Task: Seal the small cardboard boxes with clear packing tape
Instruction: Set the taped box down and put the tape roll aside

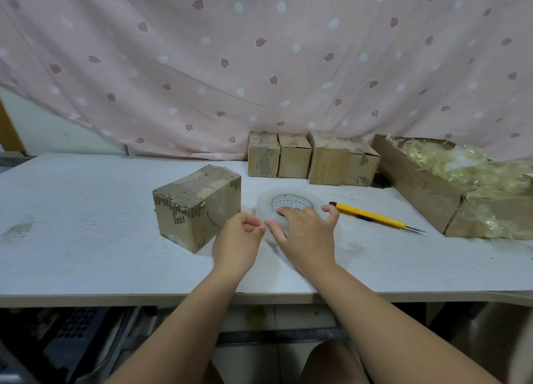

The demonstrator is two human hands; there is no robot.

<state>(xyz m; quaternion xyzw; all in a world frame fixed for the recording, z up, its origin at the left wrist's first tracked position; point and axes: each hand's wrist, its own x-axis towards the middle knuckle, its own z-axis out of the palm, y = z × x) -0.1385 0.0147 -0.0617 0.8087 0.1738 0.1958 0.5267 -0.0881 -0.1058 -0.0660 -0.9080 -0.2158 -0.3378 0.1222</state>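
Lying flat on the tabletop (86, 210), the roll of clear packing tape (288, 203) sits just right of the worn cardboard box (197, 207). Its transparent free end could be hard to find, or could re-stick. The right hand (305, 228) presses down on the roll, fingers spread; the left hand (240, 233) is loosely pinched at its rim, whether on tape I cannot tell.

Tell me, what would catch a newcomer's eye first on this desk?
Probably the two bare hands at the centre: the right hand lies spread on a flat roll of clear packing tape, the left hand curled beside it. Left of them stands a worn cardboard box; a yellow utility knife lies to the right, blade out.
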